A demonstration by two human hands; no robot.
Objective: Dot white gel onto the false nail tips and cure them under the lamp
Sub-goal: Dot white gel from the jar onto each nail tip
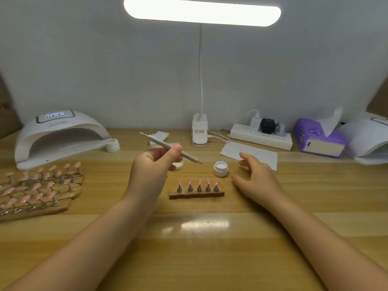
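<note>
1. Holding the dotting pen [172,148] in pinched fingers, the left hand [156,164] keeps it up off the surface [210,238], with its fine point aimed toward the open gel pot [220,168]. I think the point is about to dip into the white gel.
2. The right hand [255,177] is open with loose fingers, just beside the gel pot and not touching it. It looks ready to hold the pot steady.
3. The pot's lid [178,165] lies partly hidden behind the left hand, so the gel is free to reach.
4. Five pink nail tips [199,182] stand up on little posts in a wooden holder [197,194] near the middle of the surface, right in front of both hands. Standing up like that makes them easy to dot. I cannot see any white dots on them.
5. The curing lamp [59,135] sits at the back left corner with its mouth open and its screen lit.
6. More holders of pink tips [39,187] lie along the left edge.
7. A desk light [200,131], a power strip [261,136] and purple tissues [319,137] line the back edge, by a pale wall.
</note>
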